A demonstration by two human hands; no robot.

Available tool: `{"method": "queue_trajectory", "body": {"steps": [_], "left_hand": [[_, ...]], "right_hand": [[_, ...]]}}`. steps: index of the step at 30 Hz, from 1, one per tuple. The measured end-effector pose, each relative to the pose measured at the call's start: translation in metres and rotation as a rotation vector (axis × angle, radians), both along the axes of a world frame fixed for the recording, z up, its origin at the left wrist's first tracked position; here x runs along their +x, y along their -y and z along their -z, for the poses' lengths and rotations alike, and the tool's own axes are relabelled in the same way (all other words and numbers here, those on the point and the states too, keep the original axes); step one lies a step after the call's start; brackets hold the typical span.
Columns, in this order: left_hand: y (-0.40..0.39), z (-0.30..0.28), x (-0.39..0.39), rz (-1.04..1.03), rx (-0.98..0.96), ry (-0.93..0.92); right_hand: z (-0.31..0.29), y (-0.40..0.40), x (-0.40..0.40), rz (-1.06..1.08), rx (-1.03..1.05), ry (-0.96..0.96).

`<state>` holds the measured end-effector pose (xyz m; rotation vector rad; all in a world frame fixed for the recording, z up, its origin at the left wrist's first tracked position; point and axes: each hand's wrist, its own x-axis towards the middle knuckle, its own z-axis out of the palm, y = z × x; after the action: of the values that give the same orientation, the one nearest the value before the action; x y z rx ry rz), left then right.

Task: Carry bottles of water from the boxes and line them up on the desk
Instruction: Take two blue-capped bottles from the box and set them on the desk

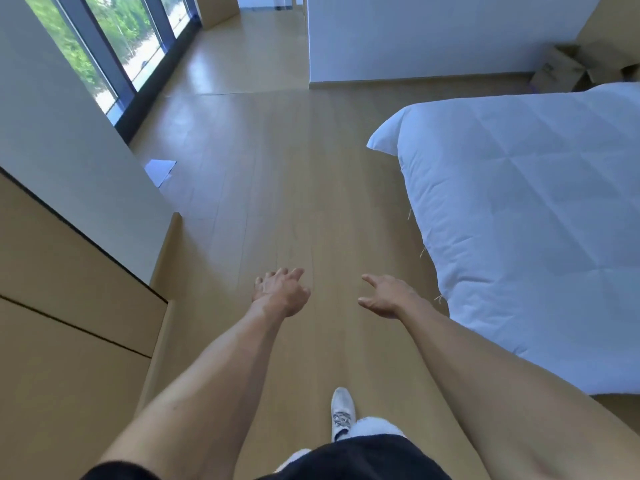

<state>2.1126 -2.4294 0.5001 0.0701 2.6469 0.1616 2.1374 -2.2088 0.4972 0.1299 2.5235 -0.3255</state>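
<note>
Both hands empty, left hand (282,292) loosely curled, right hand (386,295) spread; best head for the cardboard boxes (561,69) at upper right, skirting the bed (519,220)

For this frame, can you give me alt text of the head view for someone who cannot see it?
Both bare arms reach forward over a wooden floor, the left hand and right hand empty with loose fingers. A white-quilted bed lies to the right, cardboard boxes beyond it by the far wall, a window to the upper left.
</note>
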Motion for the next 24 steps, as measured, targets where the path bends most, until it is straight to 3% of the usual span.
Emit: {"method": "queue_trajectory", "body": {"steps": [13,24], "left_hand": [[-0.021,-0.002,-0.229,-0.032,0.038,-0.011],[-0.019,0.017,-0.504,0.084,0.072,0.015]], "right_hand": [[-0.002,-0.022,-0.230,-0.041,0.022,0.016],[-0.016,-0.017,-0.484,0.057,0.051,0.016]]}}
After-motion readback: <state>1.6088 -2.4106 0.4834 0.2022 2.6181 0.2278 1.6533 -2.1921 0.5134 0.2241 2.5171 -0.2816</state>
